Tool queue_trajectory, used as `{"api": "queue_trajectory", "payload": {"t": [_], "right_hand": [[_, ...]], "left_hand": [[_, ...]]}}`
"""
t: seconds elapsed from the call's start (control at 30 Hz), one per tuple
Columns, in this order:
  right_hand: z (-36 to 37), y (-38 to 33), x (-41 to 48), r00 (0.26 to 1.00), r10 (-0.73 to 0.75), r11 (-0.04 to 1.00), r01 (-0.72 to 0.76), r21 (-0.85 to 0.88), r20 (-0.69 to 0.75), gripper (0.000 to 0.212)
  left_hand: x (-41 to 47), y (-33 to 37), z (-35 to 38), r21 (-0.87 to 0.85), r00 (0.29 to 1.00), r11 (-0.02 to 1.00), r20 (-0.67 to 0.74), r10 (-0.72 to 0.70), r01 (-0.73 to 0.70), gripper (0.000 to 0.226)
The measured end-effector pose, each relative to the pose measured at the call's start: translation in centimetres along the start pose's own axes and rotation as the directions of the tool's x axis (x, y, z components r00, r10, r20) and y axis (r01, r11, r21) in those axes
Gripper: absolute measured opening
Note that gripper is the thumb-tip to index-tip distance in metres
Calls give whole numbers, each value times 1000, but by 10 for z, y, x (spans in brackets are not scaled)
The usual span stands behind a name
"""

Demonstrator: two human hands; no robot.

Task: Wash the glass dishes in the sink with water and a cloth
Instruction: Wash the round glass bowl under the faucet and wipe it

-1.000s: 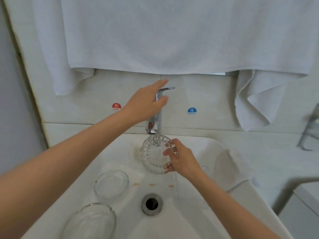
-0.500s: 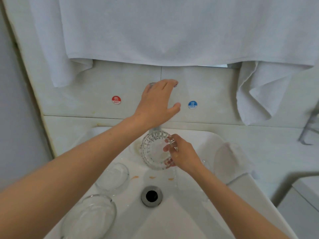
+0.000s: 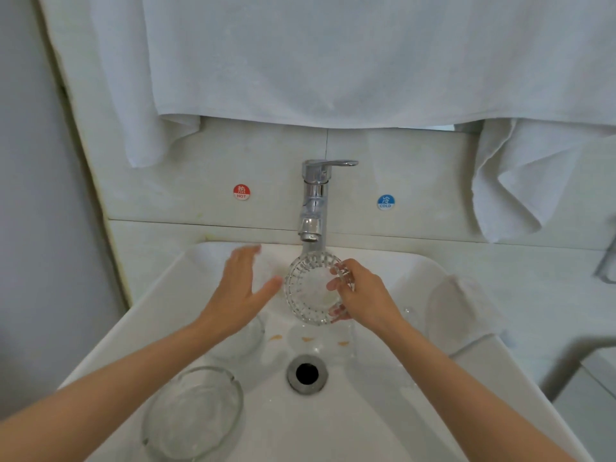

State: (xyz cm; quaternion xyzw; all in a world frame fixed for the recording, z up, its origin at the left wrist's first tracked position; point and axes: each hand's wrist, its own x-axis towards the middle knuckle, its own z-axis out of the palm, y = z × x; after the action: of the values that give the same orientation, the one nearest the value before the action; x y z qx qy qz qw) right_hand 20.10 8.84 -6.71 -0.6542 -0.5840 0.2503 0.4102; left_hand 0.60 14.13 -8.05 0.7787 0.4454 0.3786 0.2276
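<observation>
The ribbed glass dish (image 3: pixel 306 288) is held tilted just below the spout of the faucet (image 3: pixel 315 198), at 12 o'clock from the drain (image 3: pixel 306 373) of the sink (image 3: pixel 383 421). It is pinched at its 3 o'clock rim by the right hand (image 3: pixel 365 296), whose grip is clamped on the glass. The left hand (image 3: pixel 238 295) is seen blurred at 9 o'clock of the dish, just beside it, its grip spread and holding nothing. Whether water is running cannot be told.

The step in hand is judged to be the rinse. The dish is best turned slowly under the spout so that every rib is reached, and steadied by the free hand, since wet glass is slippery. The cloth (image 3: pixel 463 311) lies on the sink's rim at 3 o'clock, well apart. A shallow dish (image 3: pixel 243 338) at 10 o'clock of the drain and a round dish (image 3: pixel 193 415) at 8 o'clock are left to be washed.
</observation>
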Motion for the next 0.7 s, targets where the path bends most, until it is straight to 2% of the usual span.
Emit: {"api": "queue_trajectory", "payload": {"t": [0.13, 0.23, 0.3, 0.33, 0.4, 0.47, 0.53, 0.63, 0.7], "right_hand": [[-1, 2, 0, 999, -48, 999, 48, 20, 11, 15], [-5, 5, -1, 995, -85, 987, 76, 140, 56, 23], [-8, 8, -1, 991, -89, 980, 68, 188, 105, 26], [-9, 10, -2, 987, -65, 978, 34, 207, 144, 27], [-10, 13, -1, 962, 43, 975, -99, 201, 268, 24], [-9, 16, -2, 918, 146, 977, -192, 91, 368, 15], [-8, 17, -2, 926, 130, 991, -107, -84, 355, 12], [-12, 10, 0, 972, -54, 964, 111, -243, 229, 19], [-14, 6, 2, 975, -134, 943, 180, -279, 176, 19]], "left_hand": [[3, 5, 23, -180, 954, 960, 249, -166, 214, 34], [3, 18, 31, -447, 856, 767, 454, -249, 460, 14], [1, 19, 33, -549, 832, 651, 493, -254, 525, 14], [0, 17, 34, -566, 834, 637, 494, -246, 524, 15], [-3, 12, 36, -521, 863, 718, 453, -226, 461, 14], [-5, 8, 37, -417, 907, 838, 374, -195, 352, 14], [-7, 3, 37, -330, 959, 926, 267, -93, 181, 13], [-5, 1, 33, -225, 992, 970, 69, 109, -90, 21], [-4, 3, 32, -262, 992, 958, 18, 126, -116, 29]]}}
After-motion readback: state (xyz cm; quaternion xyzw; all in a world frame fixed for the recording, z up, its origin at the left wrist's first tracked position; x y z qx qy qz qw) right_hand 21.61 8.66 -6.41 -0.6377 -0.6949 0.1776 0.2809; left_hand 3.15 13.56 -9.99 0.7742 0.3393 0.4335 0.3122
